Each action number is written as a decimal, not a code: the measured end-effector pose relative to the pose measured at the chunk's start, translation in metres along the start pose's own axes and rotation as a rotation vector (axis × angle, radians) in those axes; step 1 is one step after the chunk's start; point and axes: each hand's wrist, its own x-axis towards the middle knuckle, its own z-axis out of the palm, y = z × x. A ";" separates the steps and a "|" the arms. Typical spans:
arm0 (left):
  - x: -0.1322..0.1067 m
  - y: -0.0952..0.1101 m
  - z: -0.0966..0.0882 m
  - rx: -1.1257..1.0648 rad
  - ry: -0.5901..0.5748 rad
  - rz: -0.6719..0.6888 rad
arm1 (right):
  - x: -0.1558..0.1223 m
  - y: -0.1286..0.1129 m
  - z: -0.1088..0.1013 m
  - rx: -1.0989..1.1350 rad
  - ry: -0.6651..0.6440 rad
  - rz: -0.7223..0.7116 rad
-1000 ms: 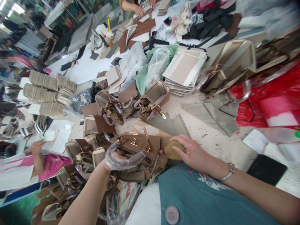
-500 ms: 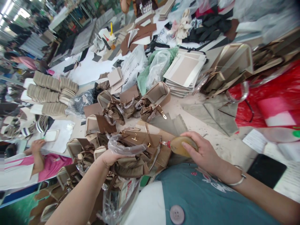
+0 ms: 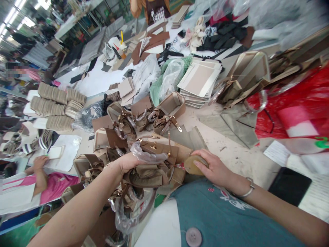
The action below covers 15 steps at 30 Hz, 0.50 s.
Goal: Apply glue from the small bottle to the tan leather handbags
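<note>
My left hand (image 3: 129,162) is closed on a brown handbag (image 3: 147,175) at the table's near edge. A plastic-wrapped handle (image 3: 149,154) lies across its fingers and partly hides them. The bag has gold-coloured fittings on its flap (image 3: 159,147). In my right hand (image 3: 214,168) is a yellowish oval object (image 3: 192,165), gripped with the thumb on top. Its narrow end, wrapped in something red and white, points left at the bag's side; whether it touches is unclear.
More brown bags (image 3: 169,106) crowd the table beyond and left. A stack of pale panels (image 3: 200,79) stands behind them. At right lie a black tablet-like slab (image 3: 290,185), papers (image 3: 277,152) and red plastic (image 3: 305,99). A co-worker's arm (image 3: 39,171) is at left.
My left hand and the handbag have shifted slightly right and up. My right hand has moved a little left with the yellowish oval object, closer to the bag. The view has shifted slightly.
</note>
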 end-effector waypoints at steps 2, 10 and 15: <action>0.003 0.002 0.001 0.003 -0.048 0.021 | -0.003 0.000 0.000 -0.039 0.004 -0.073; 0.008 0.005 0.000 -0.082 -0.086 -0.127 | -0.008 -0.003 -0.002 -0.051 0.094 -0.227; 0.014 -0.003 -0.008 -0.154 -0.139 -0.145 | -0.007 -0.004 -0.001 -0.021 0.025 -0.211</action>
